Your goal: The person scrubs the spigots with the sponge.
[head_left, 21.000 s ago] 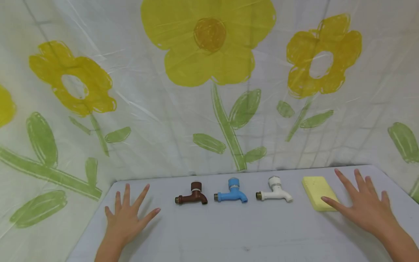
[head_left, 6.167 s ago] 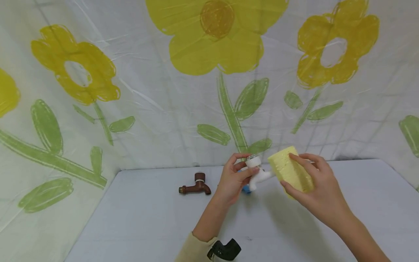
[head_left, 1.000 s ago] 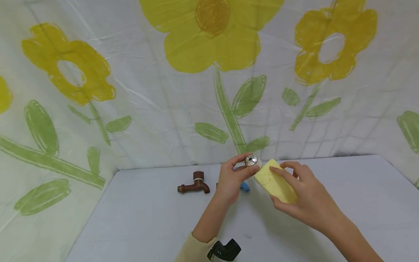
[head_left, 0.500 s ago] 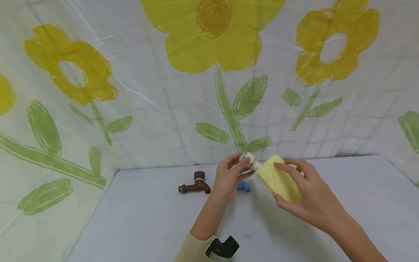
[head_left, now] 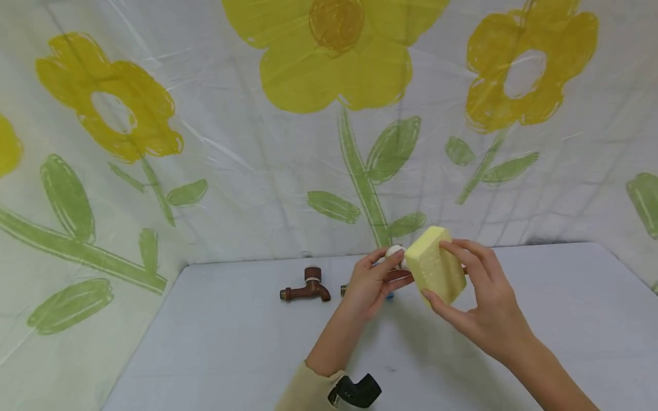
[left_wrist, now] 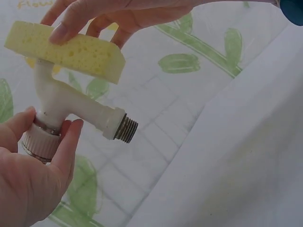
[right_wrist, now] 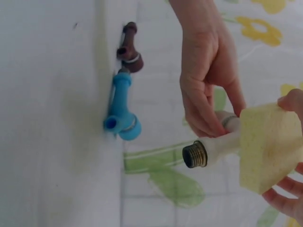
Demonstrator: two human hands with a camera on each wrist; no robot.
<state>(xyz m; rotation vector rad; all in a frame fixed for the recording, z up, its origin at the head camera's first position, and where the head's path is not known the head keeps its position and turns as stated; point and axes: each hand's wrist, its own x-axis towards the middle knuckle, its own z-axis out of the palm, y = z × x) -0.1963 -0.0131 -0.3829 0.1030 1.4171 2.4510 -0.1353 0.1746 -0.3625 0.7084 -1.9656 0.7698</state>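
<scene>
My left hand (head_left: 370, 285) grips a white faucet (left_wrist: 71, 99) by its ribbed knob, thumb and fingers on either side. The faucet is held up off the table, its threaded brass end bare in both wrist views. My right hand (head_left: 490, 302) pinches a yellow sponge (head_left: 434, 265) between thumb and fingers. In the left wrist view the sponge lies flat against the end of the faucet's spout. From the head view the sponge and my left fingers hide most of the faucet.
A brown faucet (head_left: 307, 285) lies on the white table (head_left: 231, 342), left of my hands. Behind my left hand is a blue faucet (right_wrist: 122, 106), mostly hidden in the head view. A flower-printed sheet (head_left: 247, 200) hangs behind the table.
Since half a second ago the sponge has risen and turned more upright, and the left hand has shifted slightly right with the white faucet. Much earlier, both hands were spread with nothing held.
</scene>
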